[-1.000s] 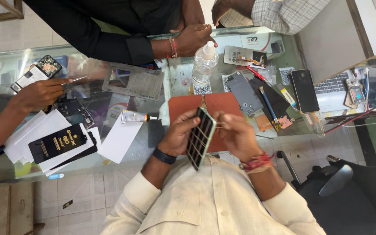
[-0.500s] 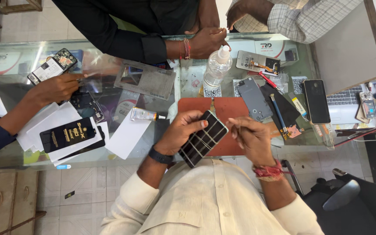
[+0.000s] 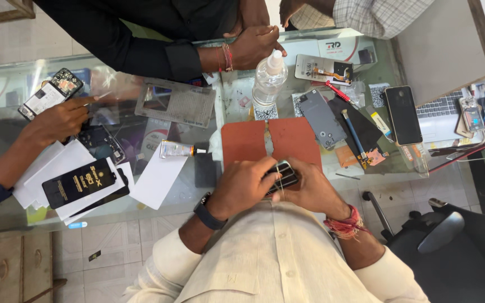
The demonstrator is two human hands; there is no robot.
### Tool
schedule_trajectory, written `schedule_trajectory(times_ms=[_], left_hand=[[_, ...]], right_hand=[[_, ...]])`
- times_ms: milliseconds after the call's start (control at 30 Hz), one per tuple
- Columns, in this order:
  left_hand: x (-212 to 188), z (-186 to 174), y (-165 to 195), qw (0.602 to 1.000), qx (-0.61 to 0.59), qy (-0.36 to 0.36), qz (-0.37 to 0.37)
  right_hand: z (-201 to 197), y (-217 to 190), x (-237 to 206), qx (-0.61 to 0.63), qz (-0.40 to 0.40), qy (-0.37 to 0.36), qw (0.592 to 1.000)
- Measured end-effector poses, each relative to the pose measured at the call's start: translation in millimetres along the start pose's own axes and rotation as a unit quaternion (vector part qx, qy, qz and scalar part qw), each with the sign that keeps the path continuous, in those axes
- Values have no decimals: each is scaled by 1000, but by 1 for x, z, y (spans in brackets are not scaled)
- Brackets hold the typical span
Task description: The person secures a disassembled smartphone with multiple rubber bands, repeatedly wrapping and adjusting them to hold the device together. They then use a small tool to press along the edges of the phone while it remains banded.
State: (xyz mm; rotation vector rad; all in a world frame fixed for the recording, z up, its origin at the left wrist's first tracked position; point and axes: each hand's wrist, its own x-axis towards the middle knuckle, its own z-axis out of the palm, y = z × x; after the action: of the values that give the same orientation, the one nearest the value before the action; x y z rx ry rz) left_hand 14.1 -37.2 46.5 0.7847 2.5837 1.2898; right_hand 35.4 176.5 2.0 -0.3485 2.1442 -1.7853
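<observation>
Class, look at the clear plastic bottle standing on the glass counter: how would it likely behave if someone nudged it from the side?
The clear bottle stands upright, tall and narrow, so it probably tips easily. Its round body would likely roll once down. The glass counter looks smooth, so it may slide first.

This is a phone repair shop, worked over a glass counter point(image 3: 141, 216) that doubles as a bench; opened handsets point(image 3: 322, 118), a loose dark phone point(image 3: 403, 114) and bare back covers lie scattered on it; a red work mat point(image 3: 270, 143), a clear squeeze bottle point(image 3: 268, 79), small hand tools point(image 3: 355, 134) and boxed replacement parts point(image 3: 78, 182) crowd the surface; other people lean in from the far side.
</observation>
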Motion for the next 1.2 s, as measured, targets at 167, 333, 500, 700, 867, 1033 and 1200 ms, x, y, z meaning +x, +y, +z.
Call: schedule_trajectory(times_ms=[167, 333, 500, 700, 867, 1033, 1200], left_hand=[[-2, 4, -32, 978, -186, 89, -19], [3, 10, -63, 793, -572, 176, -115], [2, 25, -52, 759, -614, 200, -89], [-3, -5, -26, 954, -277, 112, 36], [-1, -10, -5, 990, 81, -54, 100], [-2, -13, -21, 993, -75, -14, 88], [-2, -13, -59, 884, -442, 151, -38]], right_hand=[[-14, 22, -23, -28, 75, 53, 995], [-48, 33, -53, 307, -343, 126, 879], [-58, 30, -49, 617, -267, 243, 699], [-7, -7, -4, 390, -239, 42, 888], [-18, -43, 10, 4, -177, -125, 976], [-52, -25, 22, -153, -267, -90, 947], [-54, 15, -17, 43, -285, 17, 957]])
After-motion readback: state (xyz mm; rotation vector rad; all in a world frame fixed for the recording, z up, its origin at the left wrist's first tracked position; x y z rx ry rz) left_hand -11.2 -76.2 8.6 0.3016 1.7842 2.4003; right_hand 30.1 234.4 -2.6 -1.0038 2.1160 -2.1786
